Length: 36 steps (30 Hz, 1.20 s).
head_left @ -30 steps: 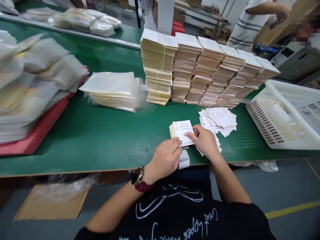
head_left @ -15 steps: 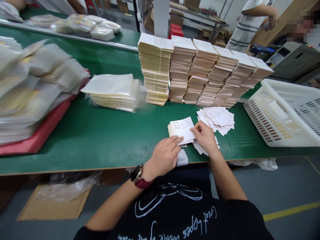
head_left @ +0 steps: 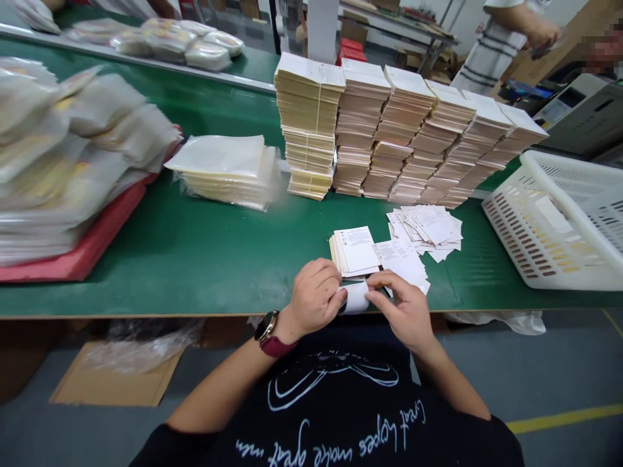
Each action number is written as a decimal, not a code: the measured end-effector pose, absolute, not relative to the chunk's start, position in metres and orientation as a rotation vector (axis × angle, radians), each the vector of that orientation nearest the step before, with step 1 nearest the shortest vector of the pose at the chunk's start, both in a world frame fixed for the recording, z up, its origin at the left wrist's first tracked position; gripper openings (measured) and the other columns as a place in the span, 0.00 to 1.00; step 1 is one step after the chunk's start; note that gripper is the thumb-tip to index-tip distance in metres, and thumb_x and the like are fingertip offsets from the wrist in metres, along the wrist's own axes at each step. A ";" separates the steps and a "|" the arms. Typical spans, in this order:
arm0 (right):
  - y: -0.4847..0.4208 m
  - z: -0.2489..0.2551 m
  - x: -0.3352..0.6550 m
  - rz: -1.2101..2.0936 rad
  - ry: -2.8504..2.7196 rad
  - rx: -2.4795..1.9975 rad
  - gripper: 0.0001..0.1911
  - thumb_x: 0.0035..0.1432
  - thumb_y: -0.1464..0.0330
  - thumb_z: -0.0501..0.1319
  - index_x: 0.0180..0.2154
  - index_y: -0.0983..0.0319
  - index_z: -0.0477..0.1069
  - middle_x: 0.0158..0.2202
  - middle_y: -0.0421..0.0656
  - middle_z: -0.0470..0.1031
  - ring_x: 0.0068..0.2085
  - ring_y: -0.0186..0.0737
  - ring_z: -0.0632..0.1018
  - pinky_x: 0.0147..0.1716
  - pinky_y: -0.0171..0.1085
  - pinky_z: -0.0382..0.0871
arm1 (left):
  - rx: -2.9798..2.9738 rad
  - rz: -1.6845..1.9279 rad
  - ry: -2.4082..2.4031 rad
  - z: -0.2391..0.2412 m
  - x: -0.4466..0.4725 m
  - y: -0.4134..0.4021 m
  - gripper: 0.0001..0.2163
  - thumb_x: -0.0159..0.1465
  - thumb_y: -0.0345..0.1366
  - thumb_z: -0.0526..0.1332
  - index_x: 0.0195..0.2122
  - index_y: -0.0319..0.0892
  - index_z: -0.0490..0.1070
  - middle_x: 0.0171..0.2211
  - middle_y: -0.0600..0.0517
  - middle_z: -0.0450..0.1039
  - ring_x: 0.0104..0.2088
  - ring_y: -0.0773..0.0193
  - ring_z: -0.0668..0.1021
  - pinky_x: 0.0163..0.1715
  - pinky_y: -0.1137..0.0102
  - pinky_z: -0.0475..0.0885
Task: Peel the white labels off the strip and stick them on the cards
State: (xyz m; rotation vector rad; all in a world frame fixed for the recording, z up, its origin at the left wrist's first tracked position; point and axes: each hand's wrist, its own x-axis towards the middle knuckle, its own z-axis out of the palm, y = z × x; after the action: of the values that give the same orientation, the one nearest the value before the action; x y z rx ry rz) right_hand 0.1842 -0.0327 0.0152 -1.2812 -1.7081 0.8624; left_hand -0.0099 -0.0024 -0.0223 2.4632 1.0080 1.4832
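Note:
At the table's front edge, both hands hold a small curved white piece [head_left: 356, 299], which looks like a strip or roll of paper; its exact kind is hard to tell. My left hand [head_left: 316, 295] is closed, thumb on the piece's left end. With thumb and forefinger, my right hand [head_left: 402, 306] pinches its right edge. Just beyond them lies a small stack of printed white cards [head_left: 359, 248]. Some loose cards [head_left: 403, 263] lie to the right of that stack, and a scattered pile of similar cards [head_left: 433, 228] is farther back.
Tall card stacks [head_left: 311, 97] stand in a row behind the hands. A white perforated basket [head_left: 516, 227] is at right. Left are a plastic-wrapped pack [head_left: 221, 165] and bagged bundles [head_left: 97, 149] on a red tray [head_left: 111, 224]. Another person [head_left: 501, 45] stands at the back right.
Both hands have left the card stack and come nearer the table edge, onto the white piece. The stack now lies uncovered. The whole view has shifted slightly.

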 end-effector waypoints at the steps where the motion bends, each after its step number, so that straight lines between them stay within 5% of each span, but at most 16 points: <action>1: -0.034 0.013 0.180 0.893 -1.669 -1.270 0.03 0.57 0.67 0.63 0.35 0.57 0.74 0.33 0.40 0.77 0.37 0.37 0.77 0.40 0.39 0.71 | 2.472 1.485 1.031 -0.023 -0.010 -0.003 0.08 0.62 0.27 0.55 0.26 0.41 0.64 0.29 0.50 0.73 0.35 0.62 0.73 0.34 0.65 0.71; 3: -0.033 0.009 0.177 0.951 -1.603 -1.278 0.05 0.56 0.67 0.64 0.37 0.58 0.75 0.32 0.39 0.77 0.34 0.36 0.76 0.36 0.37 0.72 | 2.479 1.519 1.083 -0.023 -0.009 -0.004 0.04 0.60 0.26 0.56 0.31 0.40 0.68 0.35 0.47 0.75 0.38 0.60 0.74 0.36 0.64 0.72; 7: -0.031 0.007 0.178 0.950 -1.645 -1.261 0.06 0.58 0.67 0.63 0.39 0.58 0.75 0.33 0.40 0.76 0.35 0.37 0.77 0.35 0.38 0.72 | 2.559 1.633 1.003 -0.023 -0.011 -0.008 0.14 0.58 0.25 0.56 0.45 0.40 0.69 0.43 0.44 0.75 0.44 0.59 0.76 0.38 0.63 0.75; 16: -0.038 0.009 0.182 -0.065 -1.930 -1.000 0.13 0.55 0.78 0.59 0.37 0.53 0.70 0.37 0.41 0.74 0.40 0.42 0.73 0.44 0.49 0.65 | 2.500 1.459 0.963 -0.026 -0.009 -0.005 0.05 0.61 0.26 0.56 0.35 0.40 0.69 0.33 0.49 0.75 0.40 0.61 0.75 0.39 0.63 0.74; 23: 0.016 0.027 0.191 0.384 -1.507 -1.301 0.02 0.58 0.69 0.59 0.32 0.58 0.69 0.29 0.39 0.71 0.33 0.37 0.73 0.37 0.40 0.68 | 2.604 1.353 1.020 -0.022 -0.008 -0.005 0.06 0.60 0.25 0.55 0.32 0.39 0.70 0.41 0.45 0.75 0.46 0.58 0.75 0.42 0.61 0.76; 36: 0.051 0.010 0.181 0.748 -1.655 -1.529 0.05 0.52 0.66 0.58 0.27 0.60 0.70 0.23 0.37 0.71 0.27 0.34 0.69 0.29 0.35 0.63 | 2.726 1.215 1.014 -0.027 -0.007 -0.002 0.06 0.61 0.25 0.55 0.33 0.36 0.71 0.44 0.44 0.76 0.48 0.56 0.76 0.49 0.58 0.77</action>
State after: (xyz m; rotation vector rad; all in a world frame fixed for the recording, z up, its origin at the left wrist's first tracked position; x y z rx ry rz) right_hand 0.1807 0.0508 0.0099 -1.5287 -1.6548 0.7481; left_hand -0.0066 -0.0021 -0.0268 2.7262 1.0136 1.2151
